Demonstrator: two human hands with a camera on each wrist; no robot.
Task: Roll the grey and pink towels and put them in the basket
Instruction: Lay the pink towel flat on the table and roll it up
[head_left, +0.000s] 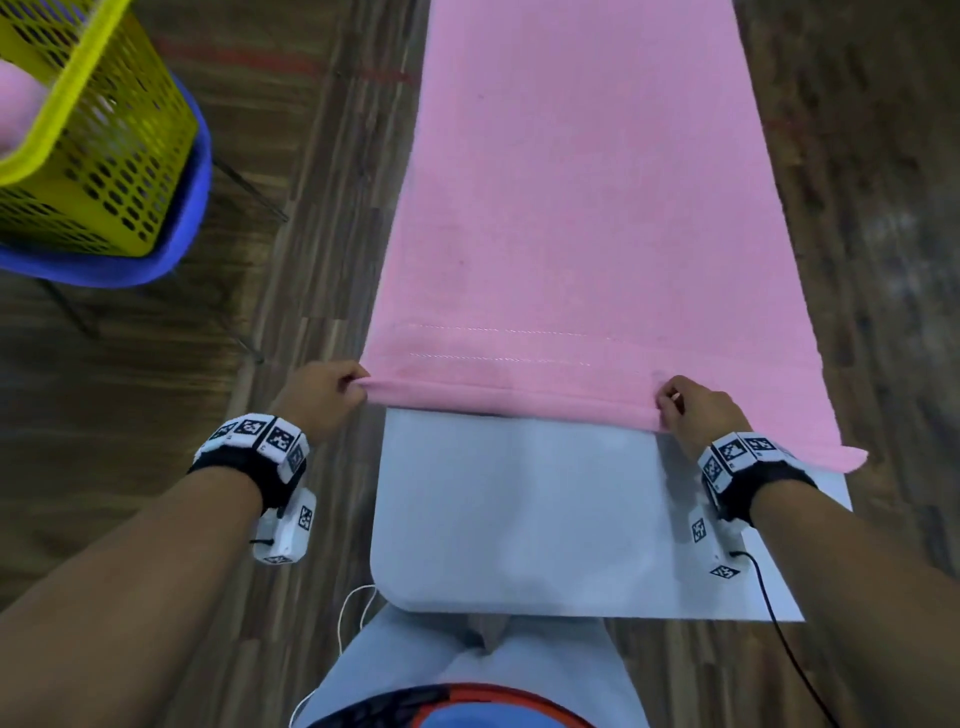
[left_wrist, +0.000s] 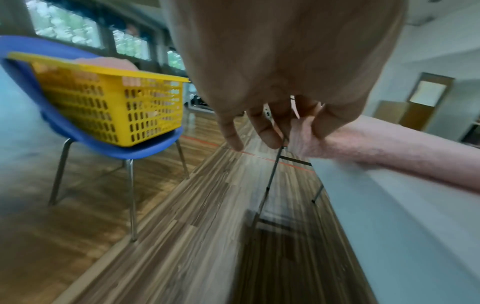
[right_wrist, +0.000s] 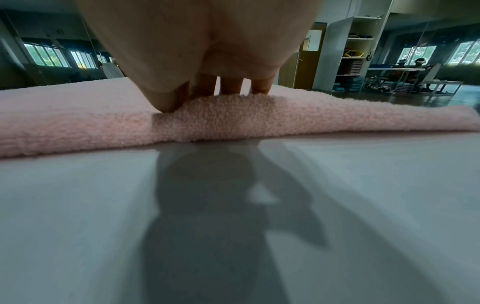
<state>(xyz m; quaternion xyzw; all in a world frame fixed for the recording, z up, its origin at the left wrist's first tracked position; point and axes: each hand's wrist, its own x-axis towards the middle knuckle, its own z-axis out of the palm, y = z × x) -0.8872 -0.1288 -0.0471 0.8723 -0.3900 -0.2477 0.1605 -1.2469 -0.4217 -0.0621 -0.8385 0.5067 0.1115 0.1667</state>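
Note:
A long pink towel (head_left: 582, 208) lies flat along the white table (head_left: 519, 509), its near edge turned over into a first narrow fold. My left hand (head_left: 353, 387) pinches the fold's left corner (left_wrist: 309, 135) at the table's left side. My right hand (head_left: 667, 402) pinches the same fold (right_wrist: 221, 115) toward its right end, thumb in front and fingers behind. The yellow basket (head_left: 93, 140) sits on a blue chair (head_left: 182, 228) at the far left, with a rolled pink towel (head_left: 15, 114) showing inside it. No grey towel is in view.
Wooden floor (head_left: 291, 260) runs on both sides of the narrow table. Black folding table legs (left_wrist: 272, 170) show beneath the left edge. Cables (head_left: 784, 639) trail from my wrist cameras near the front edge. Shelves and other tables (right_wrist: 363, 51) stand far behind.

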